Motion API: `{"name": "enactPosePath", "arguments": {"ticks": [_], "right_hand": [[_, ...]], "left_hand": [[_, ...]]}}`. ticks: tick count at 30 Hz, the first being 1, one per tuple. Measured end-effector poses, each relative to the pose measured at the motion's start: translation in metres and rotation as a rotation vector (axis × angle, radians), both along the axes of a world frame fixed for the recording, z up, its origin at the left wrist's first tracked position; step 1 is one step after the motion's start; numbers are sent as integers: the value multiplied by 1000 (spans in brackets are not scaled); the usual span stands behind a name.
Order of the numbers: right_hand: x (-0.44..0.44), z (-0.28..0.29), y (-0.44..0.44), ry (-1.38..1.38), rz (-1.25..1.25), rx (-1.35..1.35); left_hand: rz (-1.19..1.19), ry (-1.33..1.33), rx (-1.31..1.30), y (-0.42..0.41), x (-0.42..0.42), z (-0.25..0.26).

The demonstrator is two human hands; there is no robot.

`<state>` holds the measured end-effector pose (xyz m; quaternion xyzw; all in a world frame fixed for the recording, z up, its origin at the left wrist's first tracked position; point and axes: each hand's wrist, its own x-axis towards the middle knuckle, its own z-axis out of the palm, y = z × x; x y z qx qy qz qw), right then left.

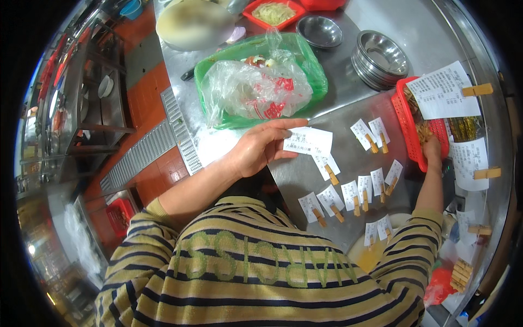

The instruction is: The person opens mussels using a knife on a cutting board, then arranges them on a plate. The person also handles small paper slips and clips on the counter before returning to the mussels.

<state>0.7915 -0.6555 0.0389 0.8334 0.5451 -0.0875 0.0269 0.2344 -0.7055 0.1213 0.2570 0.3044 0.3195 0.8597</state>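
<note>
A printed paper slip (pixel 312 141) is pinched between the thumb and fingers of my left hand (pixel 261 143). Just beneath it, another small slip (pixel 322 165) lies on the steel counter with a wooden clothespin (pixel 331 175) on it. My right hand (pixel 432 147) reaches into a red plastic basket (pixel 412 147), its fingertips among wooden clothespins (pixel 423 131); whether it grips one cannot be told. Several more small slips (pixel 350 195) with clothespins lie between my hands and nearer my body.
A green bag-lined container (pixel 320 81) holds clear plastic and scraps. Stacked steel bowls (pixel 380 61), a single steel bowl (pixel 319 32) and a red basket of pale shreds (pixel 273 14) stand beyond. Larger printed sheets (pixel 445 92) hang clipped at the right edge. A knife handle (pixel 188 74) lies left.
</note>
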Motion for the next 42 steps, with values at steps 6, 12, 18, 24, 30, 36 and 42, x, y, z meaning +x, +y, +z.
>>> {"name": "enactPosePath", "arguments": {"ticks": [6, 12, 18, 24, 30, 36, 42], "right_hand": [[0, 7, -16, -275, 78, 121], [-132, 78, -80, 1019, -119, 615], [-228, 55, -218, 1360, -471, 656], [-281, 14, -295, 1697, -1002, 1047], [-292, 9, -336, 1876, -1040, 938], [-283, 16, -362, 1538, -993, 974], [-204, -8, -440, 872, -743, 570]], "left_hand": [[-134, 58, 28, 11, 29, 8], [-173, 110, 70, -9, 32, -4], [-307, 98, 12, -31, 71, -11], [-445, 180, 246, -64, 110, -34], [-627, 276, 472, -106, 143, -40], [-641, 74, 470, -140, 156, -37], [-674, 258, 531, -141, 120, -52]]}}
